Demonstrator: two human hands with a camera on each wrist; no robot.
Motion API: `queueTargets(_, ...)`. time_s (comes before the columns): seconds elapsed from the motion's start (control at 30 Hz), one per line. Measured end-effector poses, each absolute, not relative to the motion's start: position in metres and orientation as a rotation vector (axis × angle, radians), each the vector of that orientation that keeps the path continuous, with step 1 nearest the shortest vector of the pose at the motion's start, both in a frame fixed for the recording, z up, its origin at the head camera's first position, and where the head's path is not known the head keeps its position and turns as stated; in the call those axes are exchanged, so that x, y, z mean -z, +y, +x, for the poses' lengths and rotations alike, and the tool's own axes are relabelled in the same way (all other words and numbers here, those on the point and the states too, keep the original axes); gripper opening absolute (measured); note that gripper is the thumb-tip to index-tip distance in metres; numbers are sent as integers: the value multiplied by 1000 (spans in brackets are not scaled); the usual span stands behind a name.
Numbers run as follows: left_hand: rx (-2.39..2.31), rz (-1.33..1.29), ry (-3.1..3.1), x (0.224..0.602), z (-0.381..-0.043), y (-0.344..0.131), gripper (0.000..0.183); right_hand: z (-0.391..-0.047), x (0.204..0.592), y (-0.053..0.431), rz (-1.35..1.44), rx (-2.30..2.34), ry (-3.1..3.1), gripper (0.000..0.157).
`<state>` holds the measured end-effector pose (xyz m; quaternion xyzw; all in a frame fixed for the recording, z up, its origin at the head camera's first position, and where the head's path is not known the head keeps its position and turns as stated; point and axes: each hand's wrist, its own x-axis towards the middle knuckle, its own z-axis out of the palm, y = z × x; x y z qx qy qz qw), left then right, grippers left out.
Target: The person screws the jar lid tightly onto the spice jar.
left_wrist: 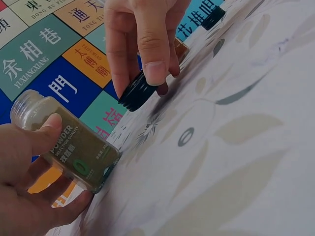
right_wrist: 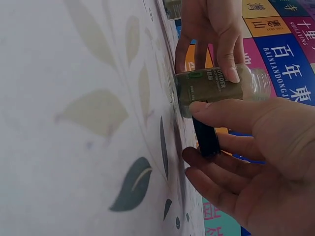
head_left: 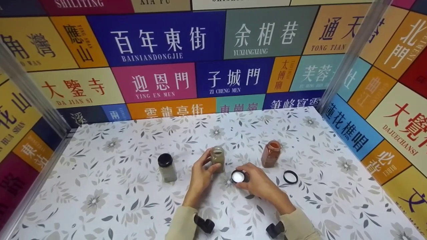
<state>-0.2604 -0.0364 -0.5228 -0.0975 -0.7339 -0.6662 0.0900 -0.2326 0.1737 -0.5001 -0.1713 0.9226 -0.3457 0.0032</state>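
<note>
My left hand (head_left: 202,170) grips an uncapped glass spice jar (head_left: 218,156) of greenish-brown powder, thumb across its front. In the left wrist view the jar's label (left_wrist: 81,152) reads "POWDER", and its threaded neck is bare. Just to the right, my right hand (head_left: 258,180) pinches a black screw cap (head_left: 238,177) by its edge, with the white inside facing up. The right wrist view shows this cap (right_wrist: 205,135) between thumb and fingers, close beside the jar (right_wrist: 216,91).
A black-capped jar (head_left: 167,168) of pale powder stands to the left. On the right is an open jar (head_left: 271,155) of reddish powder, with another black cap (head_left: 290,177) lying near it. The floral-covered table (head_left: 126,213) meets sign-printed walls (head_left: 160,40) behind and at the sides.
</note>
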Motion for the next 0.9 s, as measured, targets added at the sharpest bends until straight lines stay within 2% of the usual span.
queueTargets(0.37, 1984, -284, -2183, 523, -261, -37, 58, -233, 494, 165, -489, 1140, 2948, 52)
queueTargets(0.9, 1965, -282, -2201, 522, -260, -37, 59, -238, 484, 162, -363, 1267, 3016, 53)
